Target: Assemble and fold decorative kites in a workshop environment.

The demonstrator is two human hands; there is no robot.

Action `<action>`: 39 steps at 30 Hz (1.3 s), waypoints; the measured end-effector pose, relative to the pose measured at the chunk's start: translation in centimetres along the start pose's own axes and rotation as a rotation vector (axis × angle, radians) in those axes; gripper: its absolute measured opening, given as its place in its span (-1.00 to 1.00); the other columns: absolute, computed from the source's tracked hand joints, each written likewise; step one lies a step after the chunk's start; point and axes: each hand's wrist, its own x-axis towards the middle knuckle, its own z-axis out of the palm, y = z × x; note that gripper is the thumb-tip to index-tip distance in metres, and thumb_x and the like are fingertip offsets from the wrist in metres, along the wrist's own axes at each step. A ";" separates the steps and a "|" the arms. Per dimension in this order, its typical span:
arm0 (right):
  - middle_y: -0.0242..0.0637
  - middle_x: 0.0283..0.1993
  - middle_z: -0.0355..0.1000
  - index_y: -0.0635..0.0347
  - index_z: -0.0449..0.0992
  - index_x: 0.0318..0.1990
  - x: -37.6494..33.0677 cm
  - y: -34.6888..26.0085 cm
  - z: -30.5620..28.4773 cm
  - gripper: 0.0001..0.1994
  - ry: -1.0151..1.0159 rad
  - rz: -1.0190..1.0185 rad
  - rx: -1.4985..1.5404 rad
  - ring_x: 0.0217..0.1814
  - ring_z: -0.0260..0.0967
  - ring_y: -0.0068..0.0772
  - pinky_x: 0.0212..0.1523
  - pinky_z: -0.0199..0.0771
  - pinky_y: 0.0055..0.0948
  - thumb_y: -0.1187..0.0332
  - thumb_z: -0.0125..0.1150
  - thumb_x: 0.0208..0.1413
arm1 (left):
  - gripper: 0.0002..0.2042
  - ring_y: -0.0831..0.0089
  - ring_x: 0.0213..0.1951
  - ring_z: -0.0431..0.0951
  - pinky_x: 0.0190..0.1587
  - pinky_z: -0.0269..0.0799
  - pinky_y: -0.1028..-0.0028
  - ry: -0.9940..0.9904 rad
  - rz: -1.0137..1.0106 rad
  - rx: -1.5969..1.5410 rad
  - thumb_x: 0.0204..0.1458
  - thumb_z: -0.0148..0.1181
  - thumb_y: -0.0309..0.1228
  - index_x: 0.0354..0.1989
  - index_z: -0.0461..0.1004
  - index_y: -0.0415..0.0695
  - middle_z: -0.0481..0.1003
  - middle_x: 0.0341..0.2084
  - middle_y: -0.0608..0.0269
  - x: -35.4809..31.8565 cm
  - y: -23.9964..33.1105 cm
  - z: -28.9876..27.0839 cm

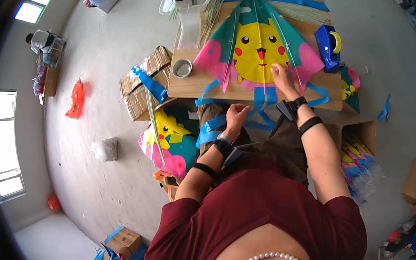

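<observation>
A kite (252, 45) in green and pink, with a yellow cartoon character, lies flat on the wooden table in front of me. Thin rods run along its middle and sides. Blue streamers (319, 97) hang at its lower edge, by the table's near side. My right hand (283, 78) is over the lower right part of the kite, fingers closed in a pinch; what they hold, if anything, is too small to make out. Above my lap, beside the blue streamers, my left hand (236, 119) is also closed, its fingertips pressed together, and their content cannot be made out.
On the table (179, 88) are a small round container (182, 68), a blue tape dispenser (329, 50), bundled thin sticks (214, 9) and a clear plastic bin (208, 0). A cardboard box (131, 89) stands left; more kites (182, 150) lean beside my leg. Packed kites (359, 165) fill a box at right.
</observation>
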 end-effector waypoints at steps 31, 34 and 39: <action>0.17 0.11 0.39 0.41 0.48 0.04 -2.3 -6.1 1.9 -0.69 0.079 -0.053 -0.099 0.12 0.45 0.24 0.12 0.56 0.04 0.46 0.27 0.17 | -0.47 -0.12 -0.10 0.71 -0.07 0.67 0.03 0.241 0.558 1.255 0.08 0.45 -0.12 0.07 0.42 -0.21 0.58 -0.06 -0.11 15.8 15.9 0.0; 0.17 0.09 0.39 0.42 0.50 0.02 -1.9 -6.0 1.9 -0.73 0.080 -0.005 -0.117 0.11 0.46 0.22 0.14 0.55 0.03 0.50 0.21 0.19 | -0.54 -0.09 -0.02 0.70 -0.02 0.65 0.05 0.220 0.482 1.308 0.14 0.38 -0.22 0.12 0.44 -0.19 0.58 -0.03 -0.08 16.0 16.9 -0.3; 0.17 0.07 0.41 0.41 0.53 -0.01 -1.3 -5.7 2.2 -0.75 0.059 -0.053 -0.148 0.09 0.46 0.21 0.13 0.54 0.02 0.51 0.16 0.18 | -0.69 0.04 0.10 0.51 0.10 0.40 0.08 0.442 0.800 1.393 0.13 0.27 -0.41 0.05 0.48 -0.11 0.51 -0.05 0.09 15.8 16.8 1.2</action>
